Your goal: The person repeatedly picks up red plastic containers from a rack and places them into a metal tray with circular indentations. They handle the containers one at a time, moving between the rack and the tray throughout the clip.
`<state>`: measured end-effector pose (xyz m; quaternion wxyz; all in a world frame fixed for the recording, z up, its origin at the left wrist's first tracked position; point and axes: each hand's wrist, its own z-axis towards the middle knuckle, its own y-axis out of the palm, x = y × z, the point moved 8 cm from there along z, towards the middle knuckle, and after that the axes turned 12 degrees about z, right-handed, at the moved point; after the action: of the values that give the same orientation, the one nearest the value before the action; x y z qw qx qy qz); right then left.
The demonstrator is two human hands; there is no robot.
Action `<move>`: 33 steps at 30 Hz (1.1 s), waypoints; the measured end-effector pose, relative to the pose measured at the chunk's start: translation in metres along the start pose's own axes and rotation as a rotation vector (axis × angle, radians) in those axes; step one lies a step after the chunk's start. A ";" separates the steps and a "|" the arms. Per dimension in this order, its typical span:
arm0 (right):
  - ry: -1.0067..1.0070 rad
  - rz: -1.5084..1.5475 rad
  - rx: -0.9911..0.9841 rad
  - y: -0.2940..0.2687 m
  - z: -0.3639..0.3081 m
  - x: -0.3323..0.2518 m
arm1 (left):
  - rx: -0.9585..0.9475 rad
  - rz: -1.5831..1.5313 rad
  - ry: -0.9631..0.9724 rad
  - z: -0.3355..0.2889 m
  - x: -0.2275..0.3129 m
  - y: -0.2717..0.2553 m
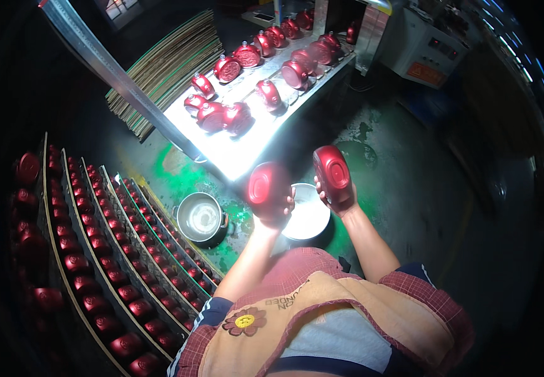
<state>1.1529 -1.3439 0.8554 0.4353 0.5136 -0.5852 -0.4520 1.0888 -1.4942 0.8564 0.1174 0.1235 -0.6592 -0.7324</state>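
Observation:
My left hand [278, 217] is closed round a glossy red bottle [266, 188], its oval recessed base facing up toward me; hand and bottle are slightly blurred. In my right hand [342, 202] is a second red bottle [333, 171], also tilted with its oval base showing, the fingers wrapped along its left side. The two bottles are apart. Below them on the floor stands a white round basin [307, 217]. Beyond my hands is a brightly lit white table [234, 151] bearing several similar red bottles [247, 55] with small metallic necks.
At the left, long boards [71, 188] hold rows of red bottles [87, 284]. A grey two-handled pot [199, 217] sits on the green-stained floor. Stacked boards [165, 69] lie behind a metal post [121, 78]. A grey control box [426, 47] stands back right.

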 end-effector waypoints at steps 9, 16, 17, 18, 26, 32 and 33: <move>0.261 -0.231 0.242 -0.072 0.029 0.029 | 0.837 0.388 0.549 -0.184 0.011 0.008; 0.333 -0.538 -0.006 -0.030 0.069 0.134 | 0.910 0.932 0.993 -0.328 -0.007 0.161; 0.365 -0.621 -0.076 -0.013 0.075 0.155 | 0.941 1.049 1.065 -0.351 -0.011 0.194; 0.356 -0.699 -0.020 -0.002 0.081 0.173 | 0.984 1.162 1.122 -0.376 -0.016 0.228; 0.156 -0.814 -0.746 0.244 0.042 0.420 | 1.998 2.210 1.302 -0.590 -0.039 0.495; -0.171 -1.142 -1.445 0.375 -0.085 0.643 | 2.148 2.711 1.030 -0.715 0.056 0.533; -0.286 -1.238 -1.520 0.382 -0.100 0.678 | 2.108 2.765 1.004 -0.731 0.071 0.533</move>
<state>1.1078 -2.0019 1.2803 0.2614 0.2533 0.1852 -0.9128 1.2716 -2.2577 1.3111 -0.6238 0.2547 0.3185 -0.6667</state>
